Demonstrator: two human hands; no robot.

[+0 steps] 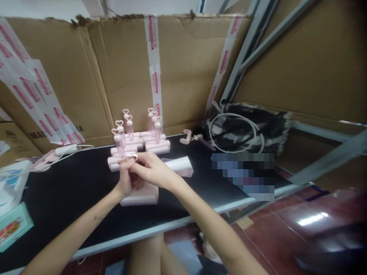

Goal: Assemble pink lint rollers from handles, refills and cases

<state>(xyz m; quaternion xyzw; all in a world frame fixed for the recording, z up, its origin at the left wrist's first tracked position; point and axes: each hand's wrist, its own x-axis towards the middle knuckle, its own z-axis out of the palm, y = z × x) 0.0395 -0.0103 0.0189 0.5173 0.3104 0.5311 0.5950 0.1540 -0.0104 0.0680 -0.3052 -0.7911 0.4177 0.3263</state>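
My left hand [126,180] and my right hand [151,168] meet over the black table [71,191], fingers closed together on a small pink heart-topped piece [132,156]. Under them lies a flat pink base block [141,195]. Just behind stands a group of pink stands [134,143], each with an upright clear tube ending in a heart. A white rolled sheet [181,164] lies to the right of my right hand.
Cardboard walls [177,68] with red-printed tape close the back. A black bag with a white cable [243,130] sits at the right. A loose pink part [186,136] lies behind. Boxes [13,225] and a white tool [67,149] are at the left. The table edge [172,225] faces me.
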